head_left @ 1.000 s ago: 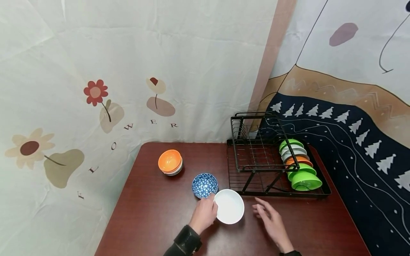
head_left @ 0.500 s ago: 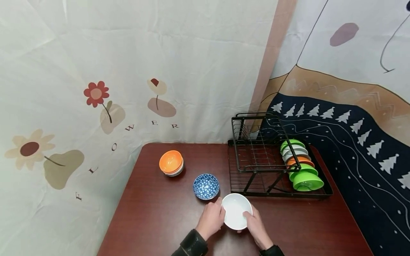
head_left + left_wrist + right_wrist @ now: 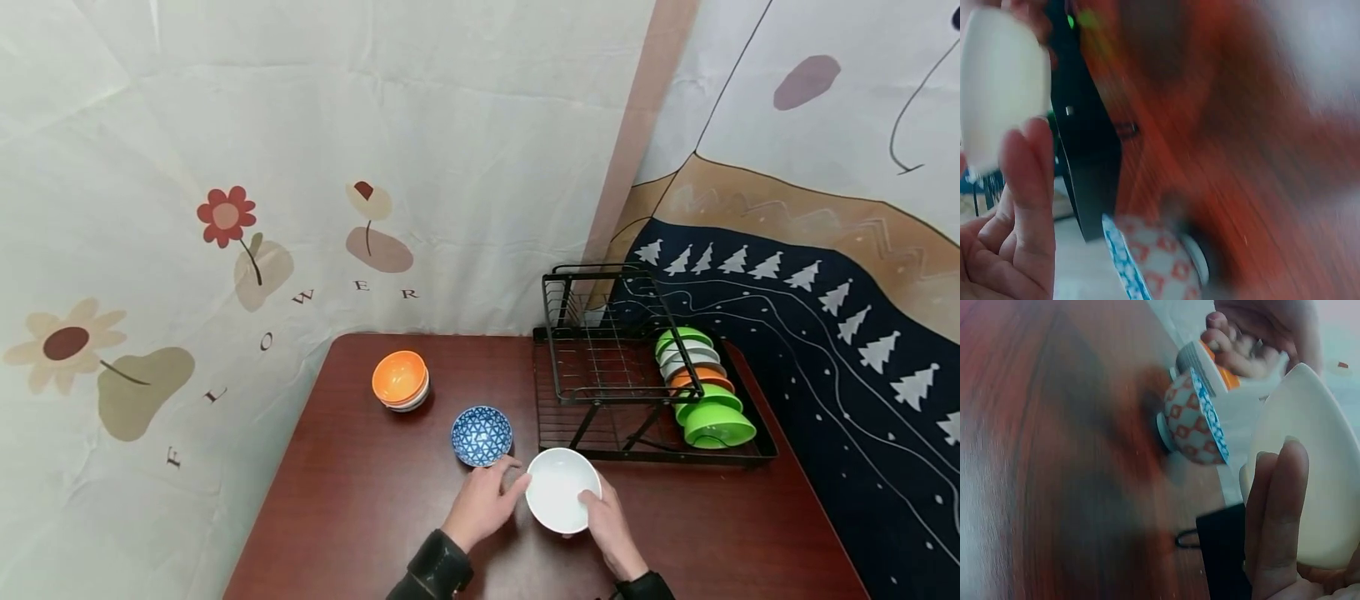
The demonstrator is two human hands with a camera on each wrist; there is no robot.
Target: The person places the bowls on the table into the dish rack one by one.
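Observation:
My right hand (image 3: 613,529) grips a white bowl (image 3: 561,490) by its right side in the head view, thumb inside the rim and fingers underneath. The bowl is held above the table, and its pale underside (image 3: 1310,481) shows in the right wrist view. At its left side is my left hand (image 3: 480,502), its thumb tip right at the rim and its fingers loosely spread. A small bowl (image 3: 482,436) with a blue triangle pattern inside stands just beyond the left fingers. Its outside (image 3: 1191,425) carries a red pattern.
An orange bowl (image 3: 399,377) tops a small stack at the back left. At the right stands a black two-tier dish rack (image 3: 626,392), with green bowls (image 3: 716,427), white ones and an orange one standing in a row. Everything rests on a dark red wooden table (image 3: 337,500).
My right hand has come in from the right and taken hold of the white bowl. The bowl has shifted slightly right, and the left hand has loosened its grip on it.

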